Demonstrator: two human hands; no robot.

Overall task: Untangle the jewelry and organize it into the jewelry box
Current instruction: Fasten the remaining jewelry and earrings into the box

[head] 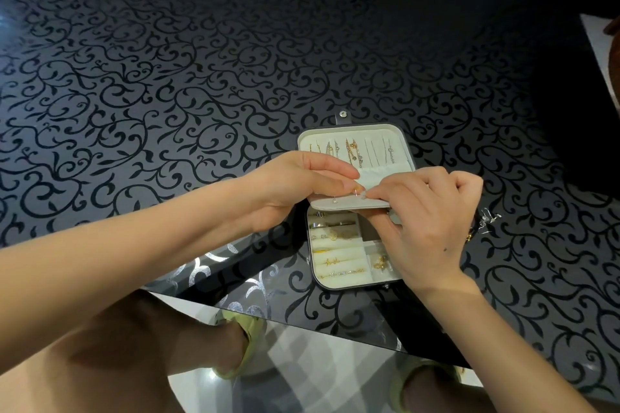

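Open on the patterned glass table (167, 77), close to its front edge: the jewelry box (407, 141), lid laid flat back with necklaces (352, 149) strung in a row, ring rolls (339, 255) already filled below. Lifted between lid and base, the pale earring panel (349, 204), one stud (334, 200) seated toward its left end. Left hand (295, 188) curled in from the left, thumb and forefinger pinching a gold earring (355, 191) right at the panel's upper edge. Right hand (426, 225) curled too, fingertips pinching the panel just beside that earring, thumb seemingly tucked under as a brace. Now the fiddly bit, by the look of it: threading the post through a hole. Keep the panel taut and steady with the right, steer the post in square with the left, no forcing, no twisting. Too small to tell whether already through or only touching. Best to hold the pinch until properly seated, then ease off gently. Mind the fold as well: too much bend, and a real risk of popping the stud loose. Waiting on the table off to the right, well apart from the box: a loose tangle (488, 216) of silver hooks and a gold piece, so more sorting ahead.
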